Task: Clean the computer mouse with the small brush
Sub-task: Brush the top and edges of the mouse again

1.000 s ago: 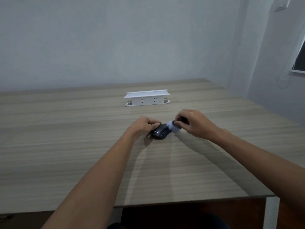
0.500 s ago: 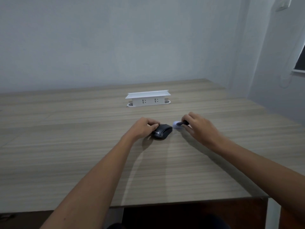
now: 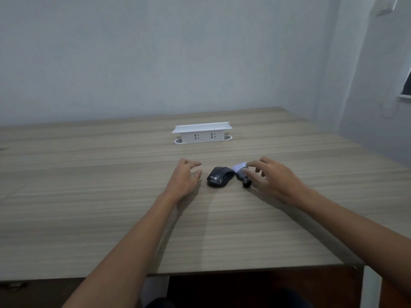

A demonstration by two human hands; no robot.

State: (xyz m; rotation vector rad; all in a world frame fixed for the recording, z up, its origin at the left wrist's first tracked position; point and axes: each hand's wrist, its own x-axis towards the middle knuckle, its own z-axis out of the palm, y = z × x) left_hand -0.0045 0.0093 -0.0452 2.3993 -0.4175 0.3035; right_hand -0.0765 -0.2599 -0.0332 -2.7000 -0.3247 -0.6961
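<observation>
A black computer mouse (image 3: 219,176) lies on the wooden table (image 3: 111,196), between my two hands. Just to its right lies the small brush (image 3: 241,174), with pale bristles at its far end and a dark handle pointing toward me. My left hand (image 3: 185,178) hovers a little left of the mouse, fingers apart, touching nothing. Over the brush's right side sits my right hand (image 3: 275,177), fingers spread; its fingertips are at the brush but do not grip it.
A white socket box (image 3: 202,133) with two outlets stands on the table behind the mouse. The table's front edge (image 3: 244,271) is close to me, and its right edge runs toward a wall with a window corner (image 3: 405,85).
My left hand has let go of the mouse and drawn back to the left. My right hand has set the brush down beside the mouse and opened its fingers.
</observation>
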